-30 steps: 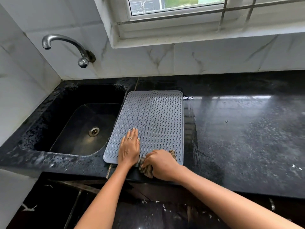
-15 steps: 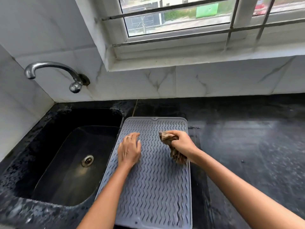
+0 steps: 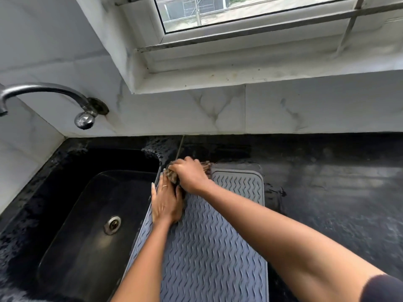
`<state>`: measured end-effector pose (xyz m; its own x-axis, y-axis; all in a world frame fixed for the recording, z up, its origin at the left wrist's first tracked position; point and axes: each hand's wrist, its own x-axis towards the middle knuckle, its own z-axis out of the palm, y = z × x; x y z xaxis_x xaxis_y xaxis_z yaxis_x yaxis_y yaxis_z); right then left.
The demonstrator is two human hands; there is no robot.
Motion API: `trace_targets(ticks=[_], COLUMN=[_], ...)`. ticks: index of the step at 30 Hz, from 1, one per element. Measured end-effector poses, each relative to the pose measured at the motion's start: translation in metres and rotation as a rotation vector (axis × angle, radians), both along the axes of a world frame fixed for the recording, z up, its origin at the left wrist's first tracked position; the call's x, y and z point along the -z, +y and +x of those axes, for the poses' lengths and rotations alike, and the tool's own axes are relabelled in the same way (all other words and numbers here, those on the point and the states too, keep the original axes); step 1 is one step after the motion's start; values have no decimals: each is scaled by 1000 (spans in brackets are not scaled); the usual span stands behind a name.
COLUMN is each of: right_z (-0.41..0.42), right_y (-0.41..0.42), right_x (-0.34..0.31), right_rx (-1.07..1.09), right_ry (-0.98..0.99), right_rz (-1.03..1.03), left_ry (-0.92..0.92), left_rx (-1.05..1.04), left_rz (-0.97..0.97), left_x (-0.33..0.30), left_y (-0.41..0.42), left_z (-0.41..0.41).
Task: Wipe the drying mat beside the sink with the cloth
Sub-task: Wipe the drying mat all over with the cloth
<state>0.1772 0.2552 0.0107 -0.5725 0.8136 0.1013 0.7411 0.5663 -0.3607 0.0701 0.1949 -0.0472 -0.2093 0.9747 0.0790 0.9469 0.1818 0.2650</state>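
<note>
mat: grey silicone drying mat [image 3: 209, 247] lies flat on the black tabletop [image 3: 327, 203], left edge right along the sink [image 3: 98, 214] rim
cloth: brown cloth [image 3: 172, 174] bunched at the mat's far-left corner, partly spilling past the far edge onto the tabletop
right hand: right hand [image 3: 189, 176] on top of the cloth, fingers curled round it and clamped, pressing down
left hand: left hand [image 3: 166, 205] flat on the mat's left edge, fingers straight and together, holding nothing, just pinning the mat; ring visible
risk 1: left edge sits at the sink lip; a hard stroke toward the sink could slide or curl the mat over the rim if the left hand lets up
risk 2: hands are touching or nearly so at the corner; the cloth could snag under the left fingertips and stall the stroke
risk 3: cloth overshoots the far edge, so it may drag tabletop grime back onto the mat
risk 4: wavy ribs trap water; a bunched cloth skims the tops only
vs 0.5 s ago: right hand and cloth went from the mat's far-right area across to the far-left corner; left hand shifted left to the sink-side edge; camera tilted down and closer
progress: my read is mid-wipe, far edge being covered, near part not yet reachable in this stroke
</note>
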Motion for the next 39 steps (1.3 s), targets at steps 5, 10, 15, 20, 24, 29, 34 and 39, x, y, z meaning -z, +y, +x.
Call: trace_targets(ticks=[5, 10, 15, 20, 24, 29, 34, 39], right_z=[6, 40, 89, 105, 91, 39, 24, 31], right_y=[6, 9, -5, -9, -5, -45, -101, -155], right_x=[-2, -15, -15, -29, -41, 2, 23, 12], right_rx=[-122, -74, 3, 203, 437, 331, 426, 326], right_ry=[-236, -322, -380, -493, -260, -135, -30, 49], right_rz=[176, 213, 206, 150, 64, 27, 61, -16], left_ry=[16, 29, 9, 19, 97, 108, 76, 34], left_rx=[-38, -51, -51, -20, 50, 347, 366, 371], left_rz=[6, -27, -29, -76, -20, -134, -209, -162], left_x=[2, 0, -4, -4, -13, -15, -8, -4], left_y=[1, 3, 0, 1, 5, 19, 25, 24], left_z=[0, 1, 4, 2, -2, 1, -6, -6])
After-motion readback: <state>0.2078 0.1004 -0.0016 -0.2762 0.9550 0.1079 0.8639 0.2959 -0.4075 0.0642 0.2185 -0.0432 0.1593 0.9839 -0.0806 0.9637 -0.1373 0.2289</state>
